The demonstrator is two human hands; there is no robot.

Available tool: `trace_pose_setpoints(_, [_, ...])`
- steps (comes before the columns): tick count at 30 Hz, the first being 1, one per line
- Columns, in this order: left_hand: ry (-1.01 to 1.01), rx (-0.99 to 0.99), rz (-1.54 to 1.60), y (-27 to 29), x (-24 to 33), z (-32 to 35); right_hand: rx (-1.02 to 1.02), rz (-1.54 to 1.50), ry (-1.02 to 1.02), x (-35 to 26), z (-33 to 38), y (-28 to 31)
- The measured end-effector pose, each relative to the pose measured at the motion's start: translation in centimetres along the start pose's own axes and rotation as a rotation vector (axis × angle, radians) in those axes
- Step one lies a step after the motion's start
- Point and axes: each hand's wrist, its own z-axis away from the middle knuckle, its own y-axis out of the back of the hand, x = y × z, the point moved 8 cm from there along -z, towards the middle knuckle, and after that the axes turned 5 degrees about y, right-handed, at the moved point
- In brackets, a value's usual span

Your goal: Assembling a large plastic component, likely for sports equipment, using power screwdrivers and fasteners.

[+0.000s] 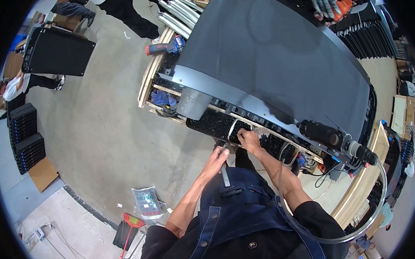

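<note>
In front of my body, my left hand [214,161] is closed around a slim grey metal bar [225,176], which points down toward my apron. My right hand [248,139] reaches into a black tray [193,126] of small black parts that look like screws. Its fingers are bent together at the parts, and whatever they pinch is hidden. A pale looped handle [231,128] rises from the tray beside that hand. Just beyond the tray lies a large dark grey panel [259,53] with a shiny metal edge, resting on a wooden-framed bench.
A black power tool [321,133] with a clear hose [384,191] lies on the panel's near right edge. A cordless drill [167,47] sits at the left corner by metal tubes [180,15]. Across the panel, a co-worker's gloved hand [323,1] holds an orange tool [345,5].
</note>
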Motion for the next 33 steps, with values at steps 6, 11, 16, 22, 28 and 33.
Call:
trace_pose_setpoints(6, [-0.169,0.027,0.075,-2.8,2.8,1.3,0.055,-1.026,-0.281,-2.9,4.6,5.1])
trace_pose_setpoints(11, [-0.380,-0.083,0.126,-7.4,7.8,3.6,0.264,-1.148,0.076,-9.1,12.1,15.8])
trace_pose_setpoints(16, [-0.536,-0.110,0.041,-12.3,11.0,6.1,0.456,-1.036,0.258,-9.2,16.4,20.3])
trace_pose_setpoints(22, [-0.669,0.057,-0.074,-16.5,12.2,8.6,0.699,-0.551,0.596,-10.5,20.5,26.1])
trace_pose_setpoints(28, [-1.084,0.542,-0.404,-20.0,14.7,12.9,0.809,-0.541,0.580,-9.5,22.5,26.8])
trace_pose_setpoints(33, [-0.793,0.342,-0.028,-19.3,12.6,9.8,0.633,-0.700,0.591,-7.7,21.3,25.1])
